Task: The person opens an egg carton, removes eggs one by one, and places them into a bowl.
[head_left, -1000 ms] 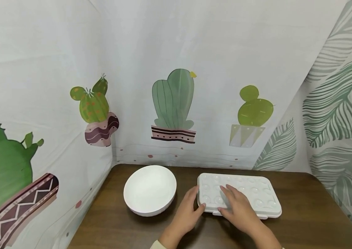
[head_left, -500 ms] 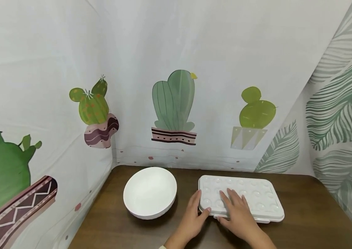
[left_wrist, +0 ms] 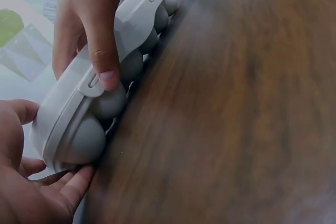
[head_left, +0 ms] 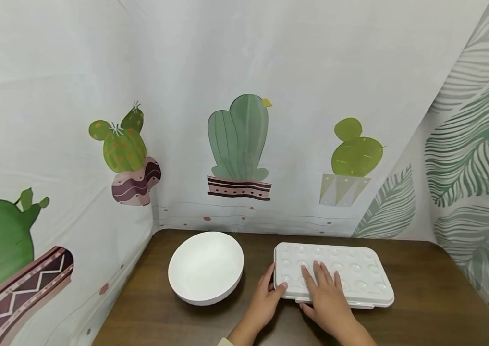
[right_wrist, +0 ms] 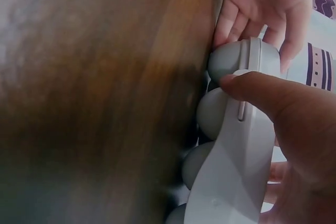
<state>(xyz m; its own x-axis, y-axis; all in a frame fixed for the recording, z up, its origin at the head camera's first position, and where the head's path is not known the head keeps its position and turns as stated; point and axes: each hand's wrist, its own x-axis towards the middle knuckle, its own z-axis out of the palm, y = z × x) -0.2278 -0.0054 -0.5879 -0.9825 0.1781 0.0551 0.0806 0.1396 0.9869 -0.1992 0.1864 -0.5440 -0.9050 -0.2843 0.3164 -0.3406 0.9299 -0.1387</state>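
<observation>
- One white box (head_left: 365,274), on one brown table (head_left: 426,293); two front latches (left_wrist: 90,88).
- Two hands: left hand (head_left: 265,299) grips the box's left end; right hand (head_left: 328,302) rests spread fingers on top, thumb at one latch.
- One white bowl (head_left: 205,269), left of the box, apart.
- Four cactus prints (head_left: 238,139) on the cloth (head_left: 305,57) behind.

Both hands (head_left: 266,299) (head_left: 327,299) close together, forearms (head_left: 246,329) converging

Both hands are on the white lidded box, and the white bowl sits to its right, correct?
Not quite: in the head view, the white bowl sits to the left of the white lidded box. The left hand and right hand are on it.
</observation>
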